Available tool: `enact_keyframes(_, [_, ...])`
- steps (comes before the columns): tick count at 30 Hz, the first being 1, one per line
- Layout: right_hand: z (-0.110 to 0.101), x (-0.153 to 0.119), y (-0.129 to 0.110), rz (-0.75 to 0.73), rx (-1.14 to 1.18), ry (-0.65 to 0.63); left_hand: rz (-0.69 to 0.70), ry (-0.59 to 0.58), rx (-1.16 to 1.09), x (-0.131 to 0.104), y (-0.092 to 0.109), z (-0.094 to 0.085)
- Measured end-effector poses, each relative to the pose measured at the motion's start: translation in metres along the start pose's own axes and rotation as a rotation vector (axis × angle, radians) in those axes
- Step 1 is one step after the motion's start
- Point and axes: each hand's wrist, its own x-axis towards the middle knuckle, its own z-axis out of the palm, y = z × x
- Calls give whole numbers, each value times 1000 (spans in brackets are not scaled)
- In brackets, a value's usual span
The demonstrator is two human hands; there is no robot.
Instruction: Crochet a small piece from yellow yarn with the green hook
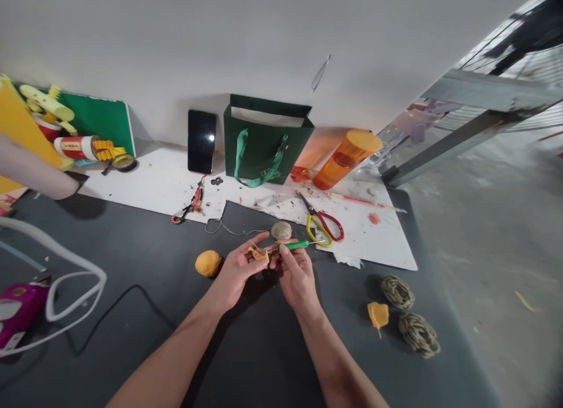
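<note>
Between the fingers of my left hand (235,273) is a small piece of yellow crochet work (258,254). My right hand (298,273) is closed around a crochet hook with a green handle (295,245), one thin metal end sticking out to the right. The hook's other end reaches the yellow piece, though its tip is too small to make out. A yellow yarn ball (208,263) lies to the left of my left hand. Just beyond my hands sits a beige yarn ball (281,230), with a grey strand running off leftward.
Scissors with red and yellow handles (325,226) lie beyond my right hand. A dark green gift bag (266,141), a phone (202,141) and an orange bottle (345,160) stand by the wall. Two grey-green yarn bundles (409,317) and a yellow crocheted piece (378,315) are at right.
</note>
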Motion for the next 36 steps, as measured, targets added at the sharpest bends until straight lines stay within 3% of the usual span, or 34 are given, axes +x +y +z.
enact_keyframes(11, [1, -1, 3, -4, -14, 1, 32, -58, 10, 2, -5, -2])
enact_keyframes(36, [-1, 0, 2, 12, 6, -7, 16, 25, 42, 2, -3, -2])
